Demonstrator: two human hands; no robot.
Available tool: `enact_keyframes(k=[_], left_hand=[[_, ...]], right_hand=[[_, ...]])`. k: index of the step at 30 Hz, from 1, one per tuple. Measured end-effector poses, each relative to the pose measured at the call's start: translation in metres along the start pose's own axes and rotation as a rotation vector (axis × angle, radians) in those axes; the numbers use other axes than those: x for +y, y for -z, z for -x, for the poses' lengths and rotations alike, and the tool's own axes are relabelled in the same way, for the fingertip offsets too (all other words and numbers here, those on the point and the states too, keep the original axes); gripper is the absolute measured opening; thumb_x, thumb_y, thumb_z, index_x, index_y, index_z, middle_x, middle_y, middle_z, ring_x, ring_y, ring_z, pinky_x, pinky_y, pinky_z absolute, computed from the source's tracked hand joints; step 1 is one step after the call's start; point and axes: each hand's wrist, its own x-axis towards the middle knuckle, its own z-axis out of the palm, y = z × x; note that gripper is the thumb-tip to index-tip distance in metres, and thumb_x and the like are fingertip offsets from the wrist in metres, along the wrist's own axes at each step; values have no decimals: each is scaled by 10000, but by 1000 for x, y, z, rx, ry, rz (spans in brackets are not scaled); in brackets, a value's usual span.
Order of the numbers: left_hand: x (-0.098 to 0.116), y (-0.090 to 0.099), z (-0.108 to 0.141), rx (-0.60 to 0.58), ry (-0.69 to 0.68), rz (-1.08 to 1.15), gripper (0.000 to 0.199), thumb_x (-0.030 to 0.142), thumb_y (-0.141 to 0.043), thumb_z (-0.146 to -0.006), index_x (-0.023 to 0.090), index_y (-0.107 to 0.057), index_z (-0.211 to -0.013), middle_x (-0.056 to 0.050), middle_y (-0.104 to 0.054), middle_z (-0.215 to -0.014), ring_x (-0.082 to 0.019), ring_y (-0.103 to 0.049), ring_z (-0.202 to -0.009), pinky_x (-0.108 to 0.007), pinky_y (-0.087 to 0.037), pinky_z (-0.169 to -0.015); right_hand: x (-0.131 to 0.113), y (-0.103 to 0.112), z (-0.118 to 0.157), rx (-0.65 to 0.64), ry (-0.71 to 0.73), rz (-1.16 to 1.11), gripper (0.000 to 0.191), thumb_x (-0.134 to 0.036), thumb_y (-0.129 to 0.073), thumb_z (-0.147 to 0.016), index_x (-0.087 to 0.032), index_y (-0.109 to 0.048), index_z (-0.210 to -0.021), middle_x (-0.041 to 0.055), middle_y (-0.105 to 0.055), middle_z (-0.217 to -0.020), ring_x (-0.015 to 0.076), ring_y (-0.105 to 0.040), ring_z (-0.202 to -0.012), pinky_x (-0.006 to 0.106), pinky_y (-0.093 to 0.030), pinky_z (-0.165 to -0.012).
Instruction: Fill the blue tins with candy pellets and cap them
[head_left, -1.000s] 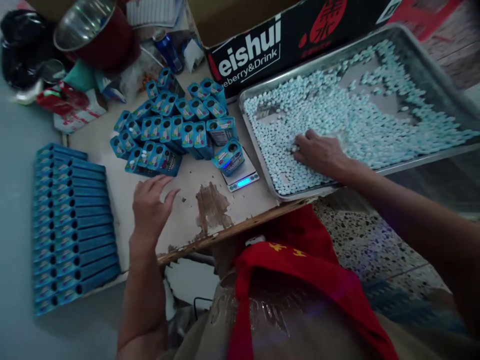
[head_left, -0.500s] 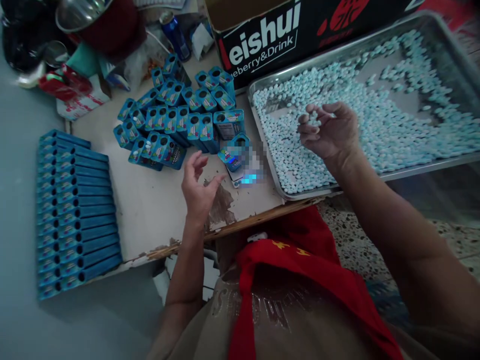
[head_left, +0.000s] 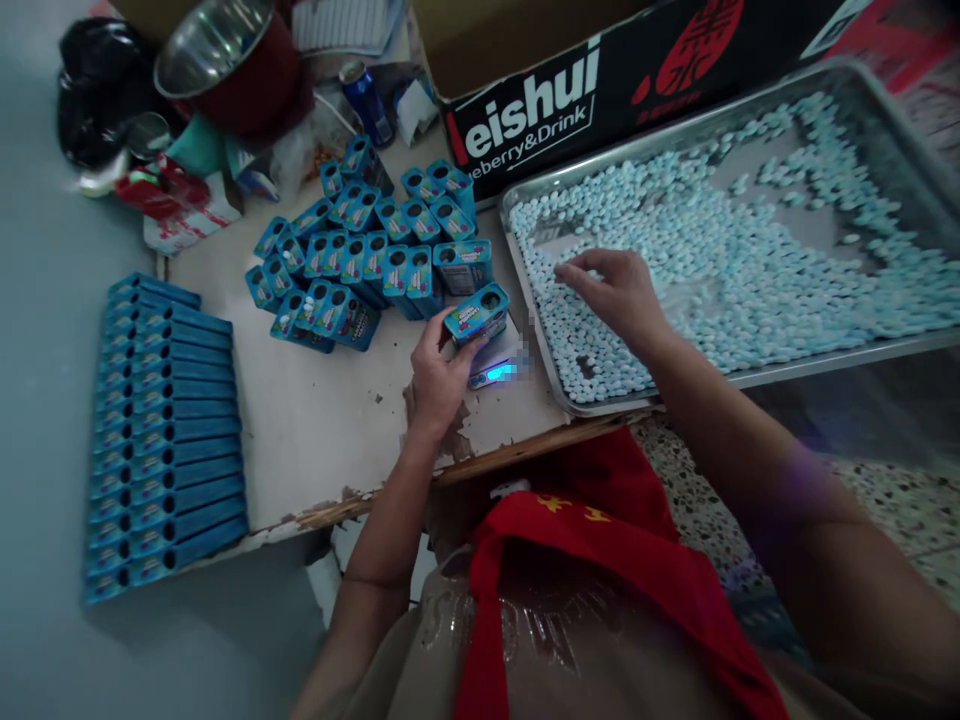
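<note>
So the bench (head_left: 300, 450) is a pale, beat-up thing: the top coat has flaked off in a brown patch near the front, and the front edge is raw, splintery wood. The left hand (head_left: 442, 375) has its grip around a blue container (head_left: 478, 312), thumb on the near side, right at the small digital scale (head_left: 495, 368) with its lit blue display. Can't tell if the container's weight is on the scale or in the fingers. The right hand (head_left: 619, 295) is over the near-left part of a big metal tray (head_left: 814, 362) full of pale blue candies (head_left: 720, 250), thumb and fingertips pinched together; can't tell if anything's between them.

More blue containers (head_left: 352, 260) stand in a loose bunch left of the scale, holes facing up, and a neat stack of them (head_left: 169, 430) lies in rows at the left end by a plain bluish wall (head_left: 37, 400). Back of the bench is pretty cluttered: red pot (head_left: 247, 80) with a shiny inside, black plastic bag (head_left: 101, 95), blue can (head_left: 367, 105), some papers (head_left: 341, 25). A black printed carton (head_left: 540, 110) sits open behind the tray. Down below on the right there's speckled stone-chip floor (head_left: 885, 510), and the light's kinda dim.
</note>
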Motion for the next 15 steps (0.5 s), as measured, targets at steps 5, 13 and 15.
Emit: enact_keyframes(k=[5,13,15], left_hand=[[53,-9,-37,-116,-476,-289,344,415,-801,-1166,377,-814,-1508,-88,-822,-1372,-335,-757,-1309,-580,-503,-1362],[84,-50,-87,-290,-681,-426,323,286,-633,-1213,397,-916,-1323,-68,-829,-1305,-329,-693,-1358,-572,-481,-1357],[79,-53,-91,-254,-681,-427,355,299,-597,-1226,404,-913,-1349,-73,-827,-1315,-326,-697,-1350,-535,-524,-1286]], right_hand=[[-8,-9,-3,-59,-286,-527,524,-728,-680,-1147,-259,-657,-915,42,-737,-876,209,-731,-867,308,-613,-842],[0,-1,-17,-271,-680,-942,557,-751,-542,-1196,-276,-524,-904,12,-616,-768,218,-665,-750,296,-595,-712],[0,-3,-18,-225,-666,-970,553,-739,-577,-1188,-281,-485,-892,-1,-559,-736,209,-621,-714,275,-565,-651]])
